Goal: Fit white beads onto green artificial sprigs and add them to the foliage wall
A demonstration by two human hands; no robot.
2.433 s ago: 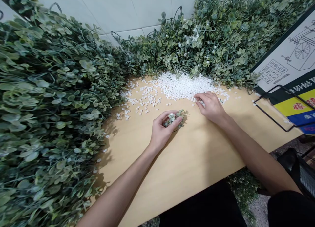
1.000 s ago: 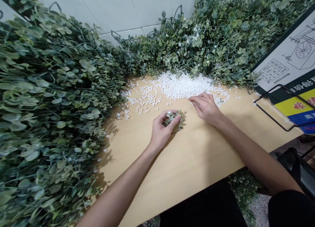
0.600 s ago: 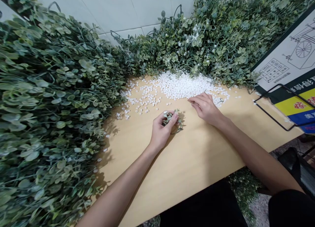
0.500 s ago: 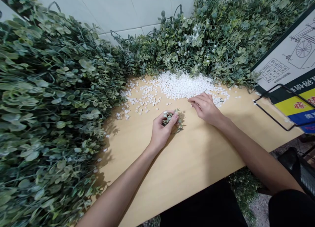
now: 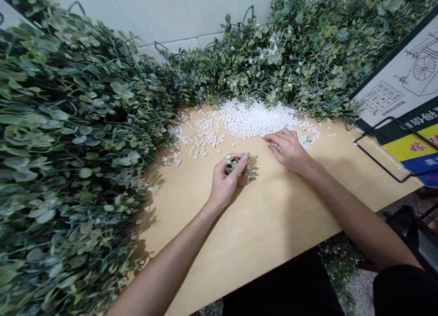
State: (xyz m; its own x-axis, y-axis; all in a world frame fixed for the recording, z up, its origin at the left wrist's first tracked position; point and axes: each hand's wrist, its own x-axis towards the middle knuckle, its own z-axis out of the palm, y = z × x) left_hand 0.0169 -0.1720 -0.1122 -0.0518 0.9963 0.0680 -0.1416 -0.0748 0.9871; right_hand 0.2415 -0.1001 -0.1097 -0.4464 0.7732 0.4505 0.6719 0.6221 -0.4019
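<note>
My left hand (image 5: 226, 179) is closed around a small artificial leaf sprig (image 5: 251, 170). Leaves and a thin green stem stick out past the thumb, and one white piece shows at the top of the fist. My right hand (image 5: 285, 147) hovers at the front edge of a heap of small white plastic rings (image 5: 256, 117). Its thumb and index finger curve toward each other. Something pale and small seems to sit between them, too small to make out.
Artificial foliage (image 5: 75, 138) is piled along the left side, and more foliage (image 5: 308, 55) lines the back against a tiled wall (image 5: 164, 14). Loose rings are scattered on the wooden table (image 5: 246, 229). A printed board (image 5: 390, 92) and a black wire frame (image 5: 372, 158) are at right.
My right thumb and index finger have parted slightly near the heap of rings. My left hand has barely moved and still grips the sprig.
</note>
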